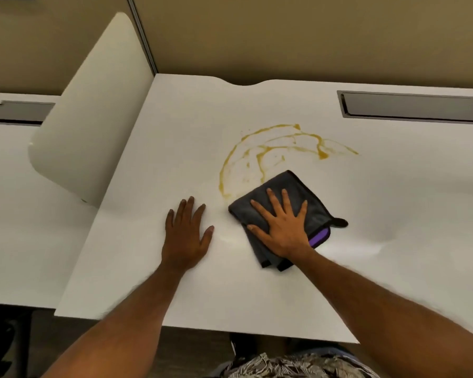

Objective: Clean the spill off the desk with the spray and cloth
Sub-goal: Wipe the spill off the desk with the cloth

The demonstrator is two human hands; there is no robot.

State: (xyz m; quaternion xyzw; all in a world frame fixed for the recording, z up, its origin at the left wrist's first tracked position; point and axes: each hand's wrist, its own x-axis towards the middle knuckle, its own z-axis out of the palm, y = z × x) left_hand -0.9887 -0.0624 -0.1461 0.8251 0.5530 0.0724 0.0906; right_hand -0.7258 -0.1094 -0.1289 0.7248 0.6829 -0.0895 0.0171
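- The left hand (pixel 187 236) is lying flat on the bare desk (pixel 175 290), fingers held loosely together with the thumb out to the side, gripping nothing — it is best used as a brace, so leaning some weight into it should be steadying the body for the wipe.
- The right hand (pixel 280 227) is pressing palm-down on the folded grey cloth (pixel 309 197), fingers spread wide apart and flat rather than clamped around it. Keeping that spread is probably spreading the pressure across the whole pad.
- The cloth is sitting just beside the near edge of the spill (pixel 260 156), its far-left side touching or almost touching the lowest yellow streak; I cannot tell which.
- The spill — thin yellow-orange arcs and droplets — is lying beyond the cloth toward the middle of the desk, reaching out to the right. Sweeping from the outer arcs inward looks wiser than smearing them wider.
- No spray bottle is showing anywhere in view.
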